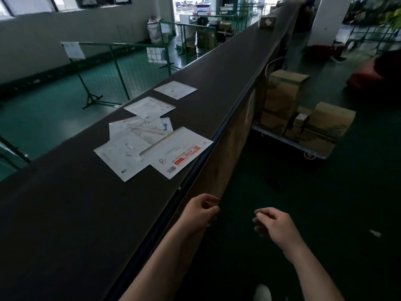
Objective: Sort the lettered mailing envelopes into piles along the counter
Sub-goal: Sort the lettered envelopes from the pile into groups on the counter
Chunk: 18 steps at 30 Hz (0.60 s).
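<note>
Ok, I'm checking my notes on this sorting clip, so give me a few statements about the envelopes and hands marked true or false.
1. Both hands hold envelopes. False: the left hand and right hand hold nothing, fingers loosely curled, off the counter's near edge.
2. The red-striped envelope lies nearest the counter's near edge. True.
3. All envelopes sit in one stack. False: beyond the overlapping cluster, the farthest envelope lies alone, apart from the others.
4. A small cardboard box sits far down the counter. True.
5. Cartons stand on a cart beside the counter. True.
</note>
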Motion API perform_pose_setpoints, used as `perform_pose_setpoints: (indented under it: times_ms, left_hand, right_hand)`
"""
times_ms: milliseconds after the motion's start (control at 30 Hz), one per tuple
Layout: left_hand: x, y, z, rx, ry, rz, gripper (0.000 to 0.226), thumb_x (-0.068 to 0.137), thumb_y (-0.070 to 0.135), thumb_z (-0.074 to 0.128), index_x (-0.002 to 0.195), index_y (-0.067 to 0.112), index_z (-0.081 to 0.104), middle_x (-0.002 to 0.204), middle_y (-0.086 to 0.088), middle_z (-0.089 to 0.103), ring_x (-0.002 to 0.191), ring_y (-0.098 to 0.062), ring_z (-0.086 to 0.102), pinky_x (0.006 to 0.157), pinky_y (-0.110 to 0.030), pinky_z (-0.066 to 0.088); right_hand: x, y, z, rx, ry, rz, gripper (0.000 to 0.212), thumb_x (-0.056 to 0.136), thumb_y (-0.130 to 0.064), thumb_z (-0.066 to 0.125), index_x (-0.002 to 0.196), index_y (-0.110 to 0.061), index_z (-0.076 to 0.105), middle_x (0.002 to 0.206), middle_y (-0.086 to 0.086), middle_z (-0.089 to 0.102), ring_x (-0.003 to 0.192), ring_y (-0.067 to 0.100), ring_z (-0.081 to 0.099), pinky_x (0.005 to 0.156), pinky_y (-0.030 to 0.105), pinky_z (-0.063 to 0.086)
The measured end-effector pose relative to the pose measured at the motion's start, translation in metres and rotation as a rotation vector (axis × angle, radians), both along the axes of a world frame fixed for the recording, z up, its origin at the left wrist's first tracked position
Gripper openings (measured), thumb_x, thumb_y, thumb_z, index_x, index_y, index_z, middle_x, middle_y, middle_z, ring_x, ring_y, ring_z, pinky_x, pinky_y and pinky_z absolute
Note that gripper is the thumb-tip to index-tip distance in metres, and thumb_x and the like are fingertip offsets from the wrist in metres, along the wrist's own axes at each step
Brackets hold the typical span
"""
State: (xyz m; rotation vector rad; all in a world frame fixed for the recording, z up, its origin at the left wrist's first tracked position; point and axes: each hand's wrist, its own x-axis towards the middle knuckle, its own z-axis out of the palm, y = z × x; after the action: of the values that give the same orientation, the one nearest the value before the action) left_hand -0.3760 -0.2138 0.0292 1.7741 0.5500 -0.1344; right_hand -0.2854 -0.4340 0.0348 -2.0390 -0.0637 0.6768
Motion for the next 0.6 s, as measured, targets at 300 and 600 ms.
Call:
perform_pose_setpoints:
  times_ms: [300, 600]
  left_hand:
    - [0.122, 0.046, 0.015, 0.084, 0.078, 0.298, 0.022, 0.097, 0.023, 0.066, 0.118, 0.031, 0.061, 0.112, 0.005, 0.065, 0.097, -0.012, 0.068, 0.073, -0.026, 0.06]
    - [0.147, 0.129, -0.05, 0.068, 0.239, 0.662, 0.038, 0.094, 0.031, 0.07, 0.13, 0.028, 0.059, 0.128, 0.007, 0.062, 0.112, -0.007, 0.06, 0.099, -0.03, 0.053]
  right_hand:
    - [0.199, 0.093, -0.009, 0.005, 0.076, 0.257, 0.012, 0.103, -0.018, 0.057, 0.103, -0.019, 0.07, 0.097, 0.007, 0.073, 0.088, 0.024, 0.072, 0.075, 0.038, 0.06]
    - [0.275, 0.24, -0.054, -0.098, 0.158, 0.51, 0.015, 0.103, -0.015, 0.058, 0.114, -0.015, 0.067, 0.104, 0.009, 0.07, 0.089, 0.023, 0.069, 0.076, 0.038, 0.059]
